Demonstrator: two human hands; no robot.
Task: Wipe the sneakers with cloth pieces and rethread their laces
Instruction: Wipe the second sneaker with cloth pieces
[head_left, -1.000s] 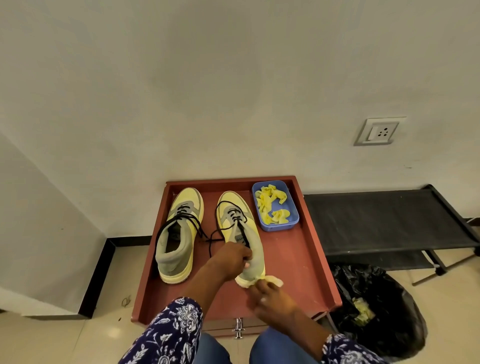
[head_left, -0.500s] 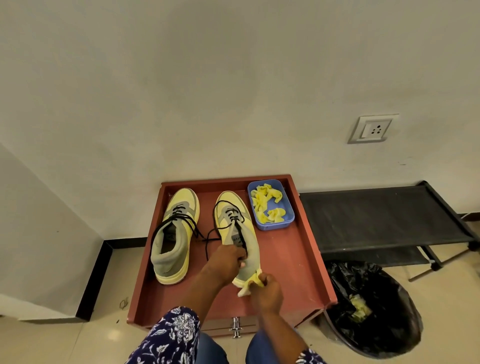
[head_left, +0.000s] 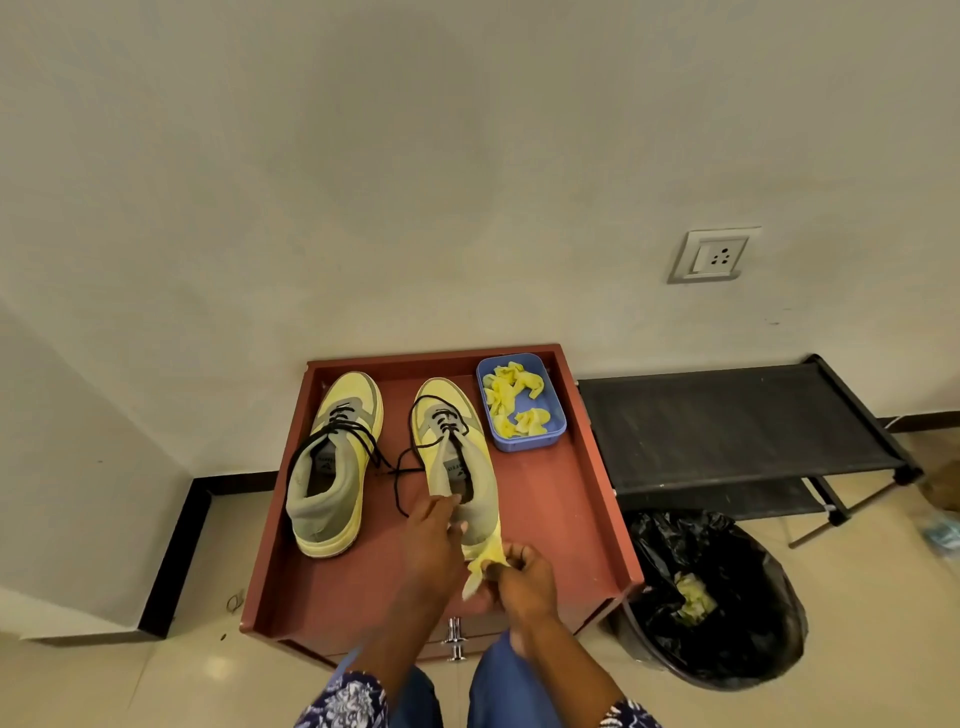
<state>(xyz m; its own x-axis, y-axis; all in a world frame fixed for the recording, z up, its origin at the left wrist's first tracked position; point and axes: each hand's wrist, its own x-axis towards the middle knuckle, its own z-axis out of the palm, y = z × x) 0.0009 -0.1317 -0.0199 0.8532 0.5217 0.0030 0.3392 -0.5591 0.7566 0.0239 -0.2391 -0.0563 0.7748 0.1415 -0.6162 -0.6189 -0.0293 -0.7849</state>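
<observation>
Two yellow-and-grey sneakers with loose black laces stand on a red-brown tabletop (head_left: 545, 519). The left sneaker (head_left: 332, 462) stands apart, untouched. My left hand (head_left: 434, 540) grips the heel collar of the right sneaker (head_left: 457, 457). My right hand (head_left: 522, 574) pinches a yellow cloth piece (head_left: 488, 558) against that sneaker's heel. The heel itself is partly hidden by both hands. A black lace (head_left: 402, 480) trails from the right sneaker between the two shoes.
A blue tray (head_left: 550, 439) with several yellow cloth pieces sits at the back right of the tabletop. A black bin (head_left: 727, 603) lined with a bag stands on the floor to the right, under a black rack (head_left: 727, 421). The wall is close behind.
My right hand has closed on the cloth and moved up against the sneaker's heel. The left hand keeps its hold on the collar. The camera view has shifted slightly.
</observation>
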